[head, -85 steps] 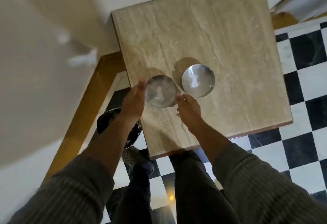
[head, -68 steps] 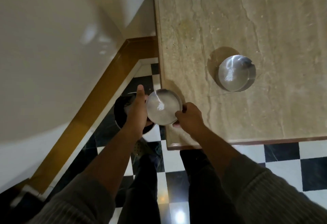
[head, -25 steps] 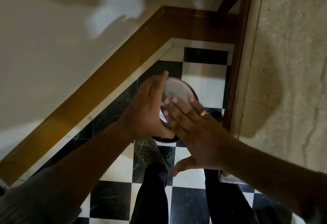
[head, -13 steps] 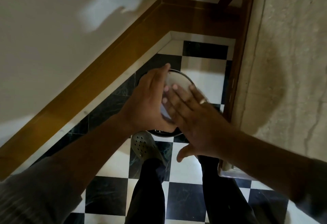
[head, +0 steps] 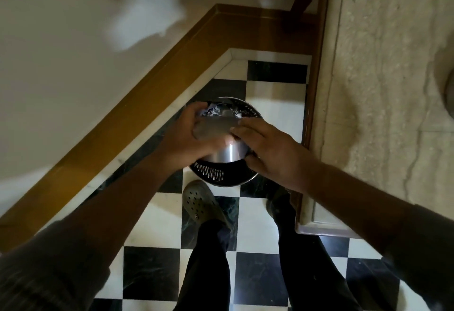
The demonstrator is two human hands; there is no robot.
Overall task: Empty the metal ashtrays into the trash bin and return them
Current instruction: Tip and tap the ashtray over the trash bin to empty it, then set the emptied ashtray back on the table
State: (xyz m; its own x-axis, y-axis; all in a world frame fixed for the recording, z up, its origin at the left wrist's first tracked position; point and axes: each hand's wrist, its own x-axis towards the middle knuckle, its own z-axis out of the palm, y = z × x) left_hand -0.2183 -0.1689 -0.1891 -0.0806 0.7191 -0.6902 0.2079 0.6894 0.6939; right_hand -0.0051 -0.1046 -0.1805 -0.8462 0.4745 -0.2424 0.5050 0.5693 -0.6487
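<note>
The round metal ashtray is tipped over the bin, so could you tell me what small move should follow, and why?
Probably turn the round metal ashtray upright and lift it away: both the left hand and right hand hold it tilted over the perforated black trash bin, where debris already lies.

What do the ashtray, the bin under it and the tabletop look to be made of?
Ashtray: brushed metal, by its bright streaked sheen. Trash bin: dark perforated metal, probably, by its punched holes and shiny rim. Tabletop: beige veined, pitted stone, perhaps travertine. Both hands, left hand and right hand, hold the ashtray.
</note>
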